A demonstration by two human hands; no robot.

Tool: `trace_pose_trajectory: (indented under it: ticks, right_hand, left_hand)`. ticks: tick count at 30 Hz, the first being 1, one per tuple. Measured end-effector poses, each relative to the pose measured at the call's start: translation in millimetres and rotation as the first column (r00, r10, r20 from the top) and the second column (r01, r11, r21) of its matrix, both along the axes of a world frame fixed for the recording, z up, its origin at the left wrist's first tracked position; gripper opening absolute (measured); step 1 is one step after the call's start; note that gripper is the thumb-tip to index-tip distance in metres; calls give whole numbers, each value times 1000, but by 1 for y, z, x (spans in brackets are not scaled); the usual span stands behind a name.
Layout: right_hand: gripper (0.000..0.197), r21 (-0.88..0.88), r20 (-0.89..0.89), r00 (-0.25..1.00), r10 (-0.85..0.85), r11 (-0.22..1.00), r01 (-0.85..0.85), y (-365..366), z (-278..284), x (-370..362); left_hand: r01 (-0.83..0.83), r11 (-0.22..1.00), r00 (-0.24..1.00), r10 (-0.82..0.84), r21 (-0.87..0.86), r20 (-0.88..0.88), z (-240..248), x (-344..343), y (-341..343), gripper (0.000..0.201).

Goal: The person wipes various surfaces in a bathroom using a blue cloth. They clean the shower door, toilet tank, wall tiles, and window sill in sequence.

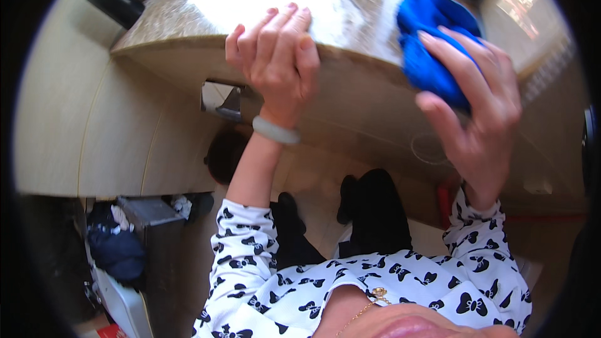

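Observation:
A bright blue cloth (432, 31) lies bunched near the right end of a speckled stone windowsill (169, 9) and hangs over its front edge. My right hand (479, 94) grips it from above, fingers spread across the folds and thumb toward the front. To the left, my left hand (275, 50) rests on the sill's front edge with nothing in it. Its fingers lie over the stone, slightly bent and side by side, with a pale bangle at the wrist.
A dark cylindrical container (113, 0) stands beside the sill's left end, near the tiled wall (56, 119). A shiny metal holder (222, 99) is fixed below the sill. A dark round bin (226, 155) sits on the floor. Dark fabric (116, 247) lies piled at the lower left.

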State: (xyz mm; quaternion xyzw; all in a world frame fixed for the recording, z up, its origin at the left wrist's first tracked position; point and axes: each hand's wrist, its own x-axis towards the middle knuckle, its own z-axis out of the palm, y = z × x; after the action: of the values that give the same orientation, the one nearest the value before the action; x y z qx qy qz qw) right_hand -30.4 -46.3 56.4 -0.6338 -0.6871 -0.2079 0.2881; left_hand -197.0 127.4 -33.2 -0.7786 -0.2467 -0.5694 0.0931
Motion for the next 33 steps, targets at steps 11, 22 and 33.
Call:
trace_pose_trajectory:
  ticks: [11,22,33]
  right_hand:
    - [44,-314,-227,927,-297,924,219,17,-34,3]
    - [30,-384,-226,891,-393,877,290,99,-86,-13]
    - [37,-289,-113,616,-780,619,731,111,-146,81]
  left_hand:
    - [-35,988,959,-10,-153,-282,-24,-2,-51,34]
    - [258,854,817,-443,-452,-370,-18,-19,-6,22]
    - [-201,801,666,-311,-564,-679,-49,-3,63,60]
